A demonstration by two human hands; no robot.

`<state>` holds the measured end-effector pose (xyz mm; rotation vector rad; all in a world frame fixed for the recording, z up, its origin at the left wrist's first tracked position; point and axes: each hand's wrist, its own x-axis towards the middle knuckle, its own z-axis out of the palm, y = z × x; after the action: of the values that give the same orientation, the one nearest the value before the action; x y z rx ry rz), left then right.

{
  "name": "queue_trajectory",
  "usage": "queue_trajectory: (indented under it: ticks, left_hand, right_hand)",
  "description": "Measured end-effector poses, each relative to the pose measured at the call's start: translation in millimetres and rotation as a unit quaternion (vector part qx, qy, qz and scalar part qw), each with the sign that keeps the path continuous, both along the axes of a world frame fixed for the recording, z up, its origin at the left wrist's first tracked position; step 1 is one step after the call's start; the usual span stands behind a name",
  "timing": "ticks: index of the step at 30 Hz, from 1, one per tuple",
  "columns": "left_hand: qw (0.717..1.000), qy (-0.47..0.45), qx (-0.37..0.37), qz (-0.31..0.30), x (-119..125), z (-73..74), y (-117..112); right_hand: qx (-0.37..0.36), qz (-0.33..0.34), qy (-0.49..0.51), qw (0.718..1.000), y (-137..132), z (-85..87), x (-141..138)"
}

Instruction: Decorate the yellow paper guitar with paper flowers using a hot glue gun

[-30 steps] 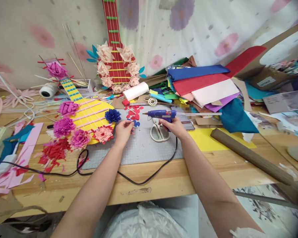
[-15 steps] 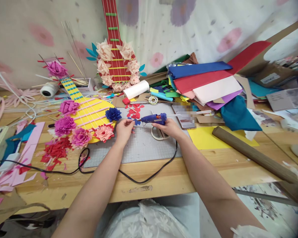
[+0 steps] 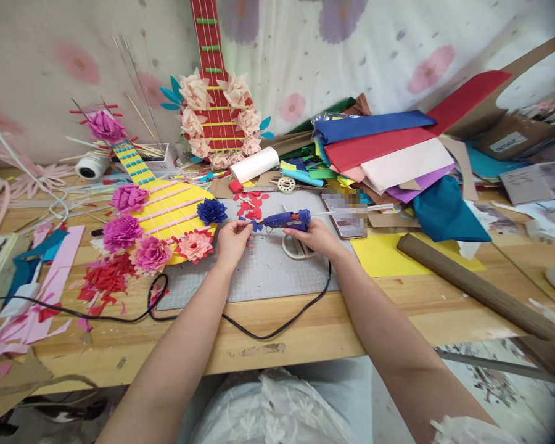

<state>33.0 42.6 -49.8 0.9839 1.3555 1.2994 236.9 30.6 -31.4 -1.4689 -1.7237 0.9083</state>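
Observation:
My right hand (image 3: pixel 311 235) is closed around a blue hot glue gun (image 3: pixel 282 220), its nozzle pointing left and a white glue stick (image 3: pixel 321 213) sticking out of its back. My left hand (image 3: pixel 234 242) pinches a small blue paper petal (image 3: pixel 256 226) right at the nozzle tip; whether the two touch I cannot tell. Left of that hand, a dark blue paper flower (image 3: pixel 211 211) sits on a yellow paper lute (image 3: pixel 171 213) with pink and purple flowers. Red paper petals (image 3: pixel 252 203) lie just beyond my hands. Scissors (image 3: pixel 296 248) rest on the grey cutting mat (image 3: pixel 259 277), partly under my right hand.
The glue gun's black cord (image 3: pixel 268 338) loops across the wooden table (image 3: pixel 176 351). A red lute (image 3: pixel 216 117) stands at the back. Folded coloured paper (image 3: pixel 388 151) is piled back right, beside a phone (image 3: pixel 345 216) and a brown roll (image 3: pixel 467 283). Red scraps (image 3: pixel 108 277) lie left.
Both hands hold nearly the same pose, with the petal still at the glue gun's nozzle. The whole view has shifted very slightly.

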Motion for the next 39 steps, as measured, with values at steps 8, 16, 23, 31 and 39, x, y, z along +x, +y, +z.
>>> queue_trajectory:
  ticks: [8,16,23,31,39]
  left_hand:
    - [1.000,0.018,0.005,-0.013,-1,-3.3,0]
    - [0.999,0.033,0.012,-0.022,0,-5.1,0]
    - [0.999,0.033,0.013,-0.032,0,-1.4,-2]
    - [0.999,-0.010,0.028,-0.042,-1,3.0,-6]
    - [0.994,-0.051,0.090,0.023,-20,73.3,-11]
  right_hand:
    - [0.002,-0.003,0.002,1.000,0,1.4,-1]
    - [-0.005,-0.016,-0.005,1.000,0,1.6,-1]
    - [-0.035,-0.072,0.067,0.994,4,-3.9,4]
    - [0.015,-0.264,-0.047,0.963,31,-8.1,22]
    - [0.043,-0.250,-0.210,0.944,33,-15.0,24]
